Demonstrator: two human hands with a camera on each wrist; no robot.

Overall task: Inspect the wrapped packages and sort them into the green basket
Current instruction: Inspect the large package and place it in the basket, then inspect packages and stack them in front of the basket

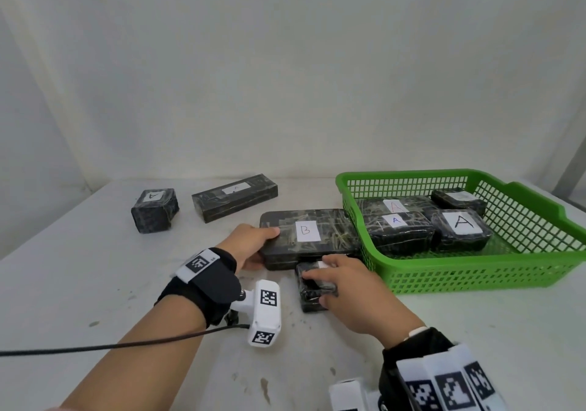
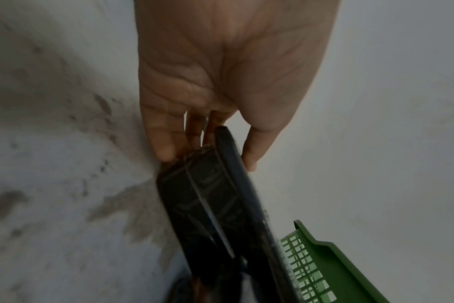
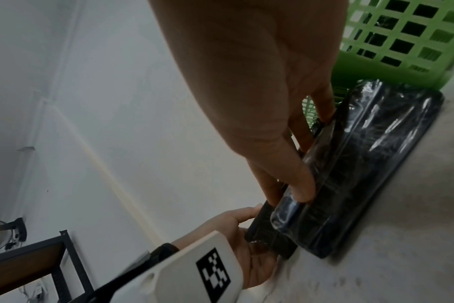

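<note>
At the centre of the head view, the left hand (image 1: 250,245) grips the left end of a large flat black film-wrapped package with a white "B" label (image 1: 309,236), thumb on top and fingers beneath. Just below it, the right hand (image 1: 345,287) clasps a small black wrapped package (image 1: 312,293) lying on the white stained table (image 1: 111,283). The green plastic lattice basket (image 1: 475,271), right of centre, touches the large package and holds several black packages labelled "A" (image 1: 459,226).
</note>
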